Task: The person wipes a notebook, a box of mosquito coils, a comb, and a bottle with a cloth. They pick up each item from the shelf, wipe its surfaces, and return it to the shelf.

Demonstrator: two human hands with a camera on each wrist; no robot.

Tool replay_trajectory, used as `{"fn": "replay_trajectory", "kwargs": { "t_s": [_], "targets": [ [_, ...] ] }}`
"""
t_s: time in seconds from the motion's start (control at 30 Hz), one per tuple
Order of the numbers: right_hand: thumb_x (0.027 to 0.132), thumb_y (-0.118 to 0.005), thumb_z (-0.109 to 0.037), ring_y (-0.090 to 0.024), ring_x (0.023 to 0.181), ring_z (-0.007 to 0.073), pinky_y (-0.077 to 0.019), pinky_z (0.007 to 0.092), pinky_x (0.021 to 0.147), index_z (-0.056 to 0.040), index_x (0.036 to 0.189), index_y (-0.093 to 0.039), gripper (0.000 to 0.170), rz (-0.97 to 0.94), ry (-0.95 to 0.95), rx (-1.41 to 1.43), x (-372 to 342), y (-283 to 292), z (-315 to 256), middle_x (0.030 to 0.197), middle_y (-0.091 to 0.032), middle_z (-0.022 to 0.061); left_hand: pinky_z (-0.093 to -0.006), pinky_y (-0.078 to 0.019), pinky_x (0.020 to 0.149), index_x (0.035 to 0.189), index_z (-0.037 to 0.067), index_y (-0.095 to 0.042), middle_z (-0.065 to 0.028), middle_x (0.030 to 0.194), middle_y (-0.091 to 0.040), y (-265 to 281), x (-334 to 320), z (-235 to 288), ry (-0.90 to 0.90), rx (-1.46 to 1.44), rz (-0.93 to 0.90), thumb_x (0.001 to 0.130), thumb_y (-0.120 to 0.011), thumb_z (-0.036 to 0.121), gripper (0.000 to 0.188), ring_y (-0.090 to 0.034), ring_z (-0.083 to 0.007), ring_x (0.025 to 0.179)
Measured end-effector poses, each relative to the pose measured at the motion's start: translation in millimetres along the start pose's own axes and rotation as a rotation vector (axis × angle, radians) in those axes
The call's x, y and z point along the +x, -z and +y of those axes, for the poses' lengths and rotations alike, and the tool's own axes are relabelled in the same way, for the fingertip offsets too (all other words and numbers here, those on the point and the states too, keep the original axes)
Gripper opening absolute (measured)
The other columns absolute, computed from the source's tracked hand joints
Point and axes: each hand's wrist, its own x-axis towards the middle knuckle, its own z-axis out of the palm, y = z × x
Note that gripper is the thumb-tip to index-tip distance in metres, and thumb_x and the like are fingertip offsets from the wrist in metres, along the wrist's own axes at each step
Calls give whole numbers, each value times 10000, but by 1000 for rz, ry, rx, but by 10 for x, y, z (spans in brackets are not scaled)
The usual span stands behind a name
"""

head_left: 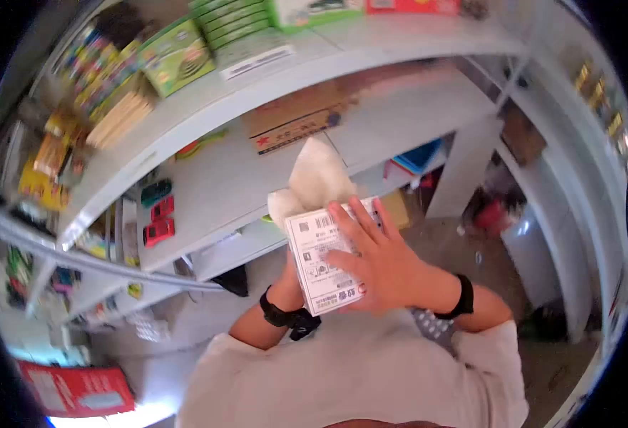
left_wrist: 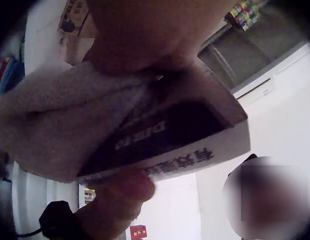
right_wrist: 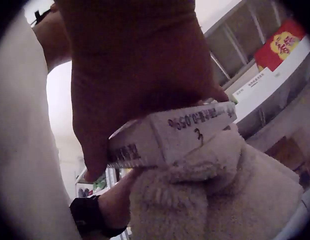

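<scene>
A white mosquito coil box (head_left: 321, 278) with printed labels is held before the chest, its large face toward the head camera. Across that face spreads my right hand (head_left: 385, 264), gripping the box with fingertips at the far edge. In the right wrist view the same hand (right_wrist: 135, 75) reaches over the box's narrow side (right_wrist: 190, 130). Behind the box, mostly hidden, my left hand (head_left: 289, 282) holds a cream fluffy cloth (head_left: 317, 171). The left wrist view has this cloth (left_wrist: 50, 125) lying against the box's dark printed side (left_wrist: 165, 132), under the left hand (left_wrist: 150, 35).
A long grey shelf (head_left: 235, 164) runs ahead, with a brown carton (head_left: 292, 125) and red cases (head_left: 160, 228) on it. Green boxes (head_left: 178, 57) stand on the shelf above. Another shelving unit (head_left: 563, 171) rises at the right. A red box (head_left: 78, 389) sits at lower left.
</scene>
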Motion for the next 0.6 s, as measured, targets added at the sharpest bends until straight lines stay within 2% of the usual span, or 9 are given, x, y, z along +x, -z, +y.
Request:
{"fn": "replay_trajectory", "kwargs": {
  "t_s": [0.1,0.17,0.2,0.23,0.27,0.37,0.43,0.5,0.6],
  "targets": [
    [611,-807,-495,-256,1369,506,-189,623,1096,-162,1343,-499,861,95,-85,-6,-116,4,178,1510,-251,259,-447,-464,1013,1452,70,-357,-157,1426,-455,-119,88,-199,-28,-192,-138,1016,-247,455,592,-520,-307,1246],
    [583,-822,-489,-257,1363,508,-195,614,1098,-167,1382,-468,931,133,-162,17,-235,31,277,1511,-240,251,-459,-420,1054,1452,47,-346,-162,1431,-444,175,134,-336,-171,253,11,1017,-310,392,557,-483,-303,1282],
    [527,-843,-417,-255,1359,508,-208,652,1073,-212,1427,-403,1022,194,-160,104,-302,-24,371,1500,-221,270,-469,-402,1069,1445,34,-353,-168,1433,-439,175,111,-365,-267,487,70,1011,-326,370,550,-476,-307,1287],
    [520,-852,-407,-254,1359,506,-215,643,1075,-205,1433,-382,1046,244,-145,191,-368,-61,430,1496,-216,274,-478,-384,1084,1439,20,-361,-174,1435,-434,33,96,-355,-367,720,127,1004,-341,347,544,-469,-311,1292],
    [514,-861,-397,-252,1360,504,-223,635,1077,-199,1440,-361,1071,292,-127,278,-421,-91,484,1492,-210,279,-472,-402,1067,1399,-17,-404,-182,1406,-468,-158,42,-396,-349,593,226,987,-374,355,555,-494,-314,1268],
    [508,-879,-384,-255,1359,499,-248,602,1082,-176,1453,-304,1125,394,-16,510,-480,-95,479,1483,-191,297,-482,-424,1010,1316,23,-486,-152,1332,-508,-322,-214,-503,-381,331,258,931,-521,324,490,-515,-321,1192],
    [514,-884,-390,-256,1361,493,-255,575,1090,-149,1463,-263,1160,445,58,571,-491,-58,405,1481,-178,305,-492,-422,996,1258,65,-518,-134,1319,-507,-385,-300,-552,-578,599,87,851,-597,306,479,-503,-330,1182],
    [522,-884,-405,-253,1367,484,-252,543,1103,-112,1478,-217,1202,500,119,554,-471,-20,344,1483,-165,308,-502,-419,982,1200,107,-550,-116,1306,-506,-426,-236,-544,-880,969,-123,772,-672,287,480,-490,-340,1173],
    [579,-863,-437,-242,1388,422,-233,512,1120,-53,1492,-124,1236,539,82,834,-385,-104,426,1497,-158,264,-517,-415,961,1113,171,-598,-90,1287,-504,-454,-74,-509,-1269,1312,-385,653,-786,260,504,-471,-355,1158]
  ]
}}
